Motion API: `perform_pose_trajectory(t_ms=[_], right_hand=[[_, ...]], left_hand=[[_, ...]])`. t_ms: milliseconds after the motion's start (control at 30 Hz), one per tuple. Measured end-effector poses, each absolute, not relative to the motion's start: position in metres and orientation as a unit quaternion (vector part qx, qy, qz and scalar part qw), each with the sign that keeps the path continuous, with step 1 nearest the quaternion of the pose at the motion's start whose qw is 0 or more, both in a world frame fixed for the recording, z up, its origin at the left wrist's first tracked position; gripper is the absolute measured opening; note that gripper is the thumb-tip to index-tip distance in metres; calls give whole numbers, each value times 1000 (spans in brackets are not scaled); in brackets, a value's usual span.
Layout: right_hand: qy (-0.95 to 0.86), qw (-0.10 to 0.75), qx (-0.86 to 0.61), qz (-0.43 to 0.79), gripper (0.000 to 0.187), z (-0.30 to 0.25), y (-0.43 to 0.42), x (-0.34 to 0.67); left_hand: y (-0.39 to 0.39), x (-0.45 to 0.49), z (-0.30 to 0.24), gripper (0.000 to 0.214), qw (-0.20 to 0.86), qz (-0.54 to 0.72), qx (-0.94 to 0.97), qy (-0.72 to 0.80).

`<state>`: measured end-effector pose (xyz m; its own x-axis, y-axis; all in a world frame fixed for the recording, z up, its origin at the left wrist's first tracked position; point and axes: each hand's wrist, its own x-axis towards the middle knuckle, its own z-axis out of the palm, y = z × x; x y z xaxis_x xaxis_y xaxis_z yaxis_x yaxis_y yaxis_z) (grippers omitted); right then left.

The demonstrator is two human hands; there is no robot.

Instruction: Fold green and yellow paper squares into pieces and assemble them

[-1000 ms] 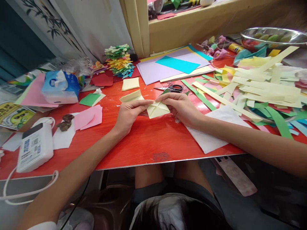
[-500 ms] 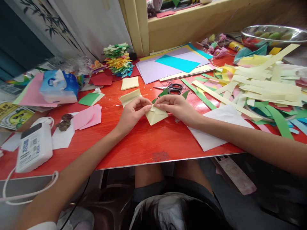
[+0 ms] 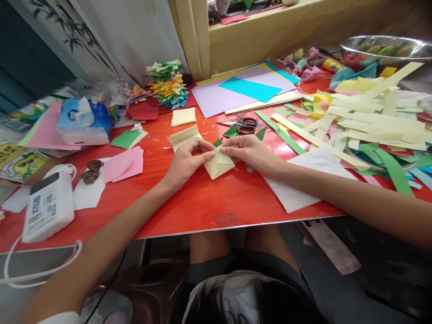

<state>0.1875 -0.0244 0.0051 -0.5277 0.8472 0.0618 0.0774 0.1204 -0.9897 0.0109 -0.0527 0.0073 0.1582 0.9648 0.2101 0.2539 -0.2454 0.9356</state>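
A pale yellow folded paper (image 3: pixel 218 167) is pinched at its top between my two hands, its lower point toward me. My left hand (image 3: pixel 193 159) grips the upper left side with thumb and fingers. On the upper right edge, the fingers of my right hand (image 3: pixel 245 152) are closed on the same paper and hide part of it. Another pale yellow paper (image 3: pixel 185 135) with a curled edge lies just behind my left hand. Beyond my right hand rest black-handled scissors (image 3: pixel 246 125) and green paper pieces (image 3: pixel 231 131).
The red table (image 3: pixel 189 211) holds a stack of pale yellow squares (image 3: pixel 183 116) and a tower of folded papers (image 3: pixel 168 85). Paper strips (image 3: pixel 374 121) are heaped on the right by a white sheet (image 3: pixel 310 180). Left are a tissue pack (image 3: pixel 83 121) and a white device (image 3: pixel 50 207).
The folded yellow paper has tilted and its front flaps stand more raised, with a crease now showing down the middle. Both hands have shifted only slightly.
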Motion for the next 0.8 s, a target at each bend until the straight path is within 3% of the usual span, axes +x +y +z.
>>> perform_pose_trajectory(t_ms=[433, 800], right_hand=[[-698, 336, -349, 528, 22, 11, -29, 188], [-700, 384, -359, 483, 22, 10, -30, 189]], left_hand=[[-57, 13, 9, 15, 383, 435, 665, 471], [-54, 10, 15, 16, 454, 400, 639, 475]])
